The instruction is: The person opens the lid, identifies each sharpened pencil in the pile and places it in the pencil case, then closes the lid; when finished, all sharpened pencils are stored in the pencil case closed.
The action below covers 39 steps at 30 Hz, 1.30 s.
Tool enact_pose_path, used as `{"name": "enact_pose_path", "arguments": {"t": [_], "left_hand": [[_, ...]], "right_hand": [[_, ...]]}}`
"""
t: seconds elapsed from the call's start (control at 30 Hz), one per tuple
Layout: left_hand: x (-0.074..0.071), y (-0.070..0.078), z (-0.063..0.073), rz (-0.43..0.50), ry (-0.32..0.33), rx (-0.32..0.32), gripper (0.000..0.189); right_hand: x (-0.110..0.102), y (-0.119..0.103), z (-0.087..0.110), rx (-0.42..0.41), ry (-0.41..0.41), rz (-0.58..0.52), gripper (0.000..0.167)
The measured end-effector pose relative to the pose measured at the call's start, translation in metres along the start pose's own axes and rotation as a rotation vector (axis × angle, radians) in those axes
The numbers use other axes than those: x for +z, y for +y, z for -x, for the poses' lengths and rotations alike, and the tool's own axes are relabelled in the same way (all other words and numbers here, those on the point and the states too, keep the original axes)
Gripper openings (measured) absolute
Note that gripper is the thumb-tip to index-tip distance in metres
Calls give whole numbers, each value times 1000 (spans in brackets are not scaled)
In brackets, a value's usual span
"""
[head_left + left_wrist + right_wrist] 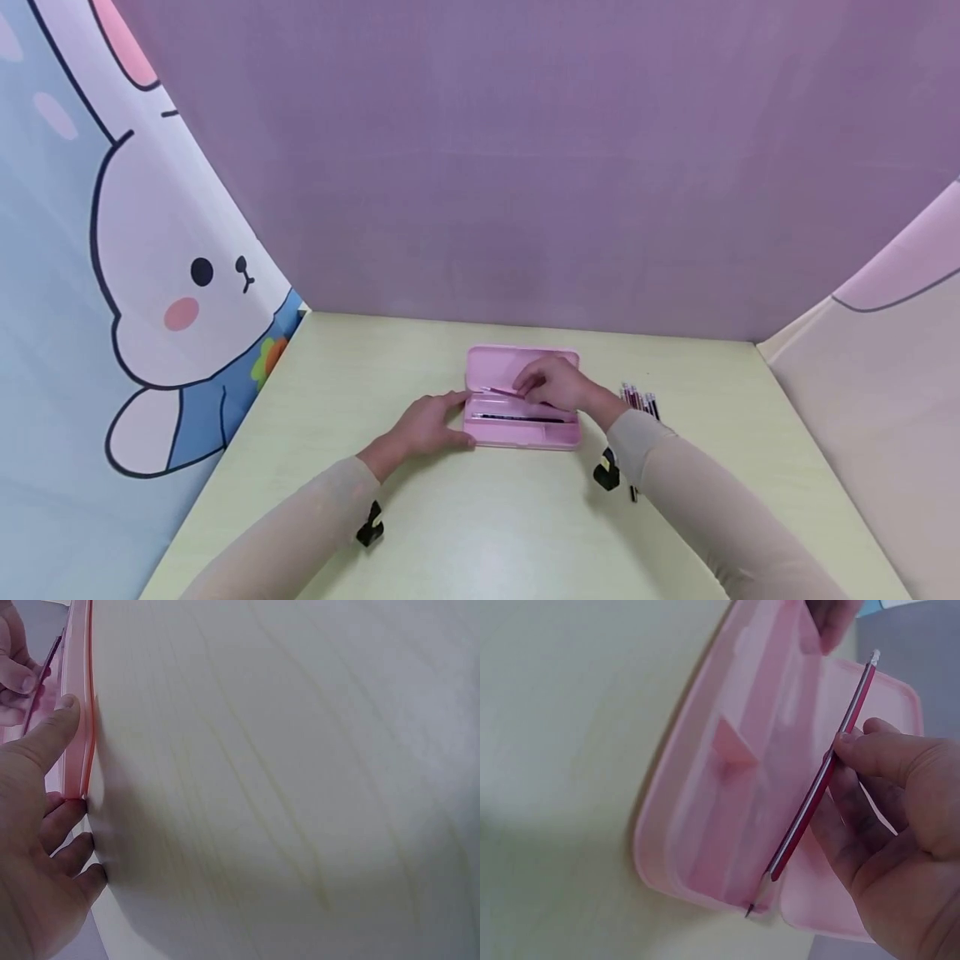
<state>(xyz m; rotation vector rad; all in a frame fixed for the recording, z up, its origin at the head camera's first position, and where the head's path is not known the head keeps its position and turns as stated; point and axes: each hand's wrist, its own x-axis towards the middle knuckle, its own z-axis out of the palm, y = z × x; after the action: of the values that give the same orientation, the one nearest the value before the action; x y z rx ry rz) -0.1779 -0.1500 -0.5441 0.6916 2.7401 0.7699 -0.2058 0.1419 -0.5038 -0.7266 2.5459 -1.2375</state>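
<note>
My left hand (427,425) holds the left end of the pink pencil case (510,433), thumb pressed to the near wall and fingers against the end, while my right hand (557,383) pinches a red pencil (804,812) between thumb and fingers above it. The case lies open between my hands, smooth and plastic-looking, long with rounded corners; its shallow lid (487,365) is folded back beyond the tray, and a thin upright divider (731,746) crosses one compartment. The held pencil is slender, striped dark and pale along its length, whitish at one end and sharpened at the other, and slants over the case. Below it, just on the near side of my right hand, a dark pencil (517,418) lies lengthwise in the tray. Right of that hand I see loose pencils (632,396), partly hidden behind my beige sleeve. The surface (480,533) under both hands is pale yellowish, with fine wood-like grain lines in the left wrist view. Ahead of my hands stands a purple fabric wall (510,167); off to their left hangs a blue cloth (45,333) with a white cartoon rabbit (150,333), to their right a cream-and-pink one.
</note>
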Motion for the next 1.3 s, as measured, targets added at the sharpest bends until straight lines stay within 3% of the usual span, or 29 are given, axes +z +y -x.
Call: {"name": "enact_pose_path", "arguments": {"t": [0.3,0.77,1.3], "left_hand": [[0,0,0,-2,2,-1,96],[3,1,-3,4,-1,-14,96],[6,2,-5,6,3,-13,96]], "right_hand": [[14,-3,-2,43,-26,3,22],[27,5,-4,10,-39,198,16],[19,8,3,-16,-19,148,10]]}}
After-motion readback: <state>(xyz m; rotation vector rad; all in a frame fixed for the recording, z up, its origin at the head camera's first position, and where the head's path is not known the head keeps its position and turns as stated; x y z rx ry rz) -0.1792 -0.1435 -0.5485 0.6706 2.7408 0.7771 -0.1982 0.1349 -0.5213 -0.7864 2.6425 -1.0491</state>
